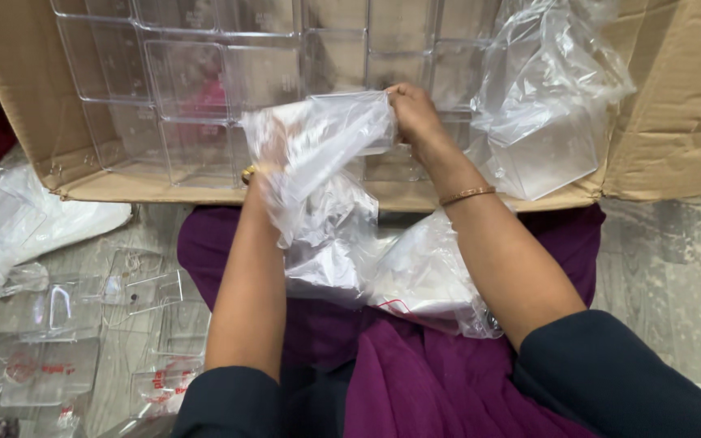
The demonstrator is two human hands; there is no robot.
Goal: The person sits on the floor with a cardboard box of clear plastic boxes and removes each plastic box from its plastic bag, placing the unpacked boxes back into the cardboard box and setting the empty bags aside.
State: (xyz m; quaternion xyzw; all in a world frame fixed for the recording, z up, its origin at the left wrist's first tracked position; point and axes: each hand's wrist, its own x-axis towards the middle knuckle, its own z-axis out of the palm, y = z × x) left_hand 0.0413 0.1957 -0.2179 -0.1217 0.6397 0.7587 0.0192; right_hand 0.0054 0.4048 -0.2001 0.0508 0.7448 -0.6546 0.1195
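Currently my right hand (414,113) pinches the top edge of a clear plastic bag (326,162), fingers closed on the film. My left hand (263,158) sits inside or behind the same bag; film hides the fingers, so I cannot tell whether they are curled or spread. The bag hangs between both hands, at centre of view, just in front of the carton's near edge, above my lap.

Containers: one open cardboard carton (675,122) at 12 o'clock, lying on its side with flaps out. Inside it, clear plastic boxes (188,81) stacked in a grid; roughly a dozen fronts visible, exact count uncertain because the walls are transparent and overlap. One more clear box in a loose bag (545,138) sits at 1 o'clock at the carton's mouth, partly spilling over the edge.

On my lap, over purple cloth (415,381), a pile of crumpled empty bags (423,276) at 6 o'clock; count not readable.

At 8 o'clock on the floor (667,268): flat clear plastic pieces (50,365), several, some with red marks. At 9 o'clock: another wad of bagged plastic (18,227).

Obstruction: the held bag covers my left hand and part of the carton's lower row. One thin bangle (466,195) on the right wrist.
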